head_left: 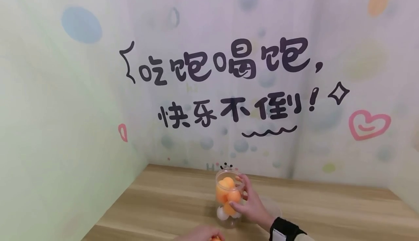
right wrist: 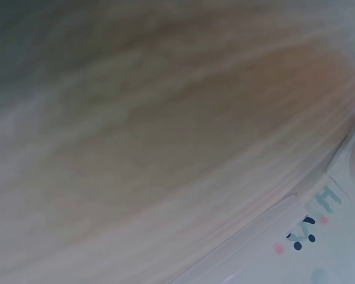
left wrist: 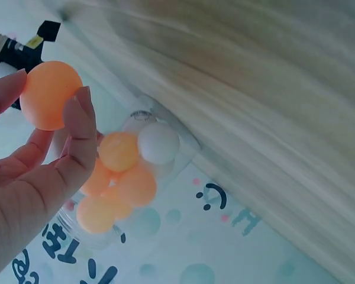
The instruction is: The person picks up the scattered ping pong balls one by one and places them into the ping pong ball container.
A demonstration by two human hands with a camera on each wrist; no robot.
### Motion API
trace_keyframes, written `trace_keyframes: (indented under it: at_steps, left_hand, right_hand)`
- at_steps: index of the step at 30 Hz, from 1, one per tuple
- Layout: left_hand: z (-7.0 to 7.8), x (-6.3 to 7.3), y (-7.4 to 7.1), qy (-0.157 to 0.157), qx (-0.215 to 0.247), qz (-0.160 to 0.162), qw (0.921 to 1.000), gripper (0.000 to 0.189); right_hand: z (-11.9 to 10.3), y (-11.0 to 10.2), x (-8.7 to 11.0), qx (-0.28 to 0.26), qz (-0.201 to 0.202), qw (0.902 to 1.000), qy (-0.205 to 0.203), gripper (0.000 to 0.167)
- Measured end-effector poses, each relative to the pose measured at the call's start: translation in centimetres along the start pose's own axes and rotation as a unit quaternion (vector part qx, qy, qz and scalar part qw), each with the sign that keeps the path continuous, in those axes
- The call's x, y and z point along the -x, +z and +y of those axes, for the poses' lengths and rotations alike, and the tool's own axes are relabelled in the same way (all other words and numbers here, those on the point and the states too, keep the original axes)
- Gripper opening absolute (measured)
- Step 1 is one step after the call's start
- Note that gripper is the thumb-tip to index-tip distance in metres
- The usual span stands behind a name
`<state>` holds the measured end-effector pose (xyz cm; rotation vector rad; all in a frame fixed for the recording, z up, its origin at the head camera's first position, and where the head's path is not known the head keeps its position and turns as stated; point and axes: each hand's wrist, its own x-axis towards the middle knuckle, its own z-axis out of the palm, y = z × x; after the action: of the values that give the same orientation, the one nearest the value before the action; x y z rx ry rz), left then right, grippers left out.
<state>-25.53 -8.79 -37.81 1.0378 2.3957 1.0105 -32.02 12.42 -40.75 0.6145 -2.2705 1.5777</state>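
Observation:
A clear plastic jar (head_left: 231,223) stands upright on the table, its mouth uncovered. Inside it are several orange ping-pong balls (head_left: 228,183), with white balls (head_left: 223,213) near the bottom. My right hand (head_left: 254,206) grips the jar from the right, thumb on the near side and fingers round the back. In the left wrist view, my left hand (left wrist: 44,171) pinches one orange ping-pong ball (left wrist: 50,94) between thumb and fingertips. That hand is in front of the jar, at the bottom edge of the head view, where most of it is cut off.
A clear round lid (head_left: 274,207) lies on the wood-grain table (head_left: 170,197) to the right of the jar, partly behind my right hand. A printed curtain (head_left: 209,150) closes off the table's back, and another pale panel (head_left: 65,143) stands along the left.

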Motion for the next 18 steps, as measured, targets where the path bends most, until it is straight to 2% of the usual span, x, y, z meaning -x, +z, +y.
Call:
trace_keyframes:
  at_steps: [2,6,8,14,18]
  left_hand:
    - [0.1,0.2,-0.1,-0.008,0.013,0.012,0.9998,0.021]
    - [0.9,0.5,-0.6,-0.037,0.081,0.064,0.9940,0.024]
    - [1.3,0.5,-1.0,-0.032,0.094,0.091,0.9909,0.026]
    - [2.7,-0.7,-2.7,0.008,0.076,0.158,0.9845,0.033]
    - [3.8,-1.7,-4.1,0.006,0.062,0.189,0.9800,0.034]
  right_hand:
    - [0.1,0.0,0.0,-0.002,0.000,1.0000,-0.006,0.072]
    - [0.2,0.1,-0.2,0.001,0.000,1.0000,-0.002,0.073]
    - [0.2,0.1,-0.3,0.001,0.004,1.0000,-0.002,0.074]
    - [0.3,0.2,-0.4,0.001,0.005,1.0000,0.002,0.075]
    - [0.2,0.2,-0.4,0.001,0.007,1.0000,0.006,0.073]
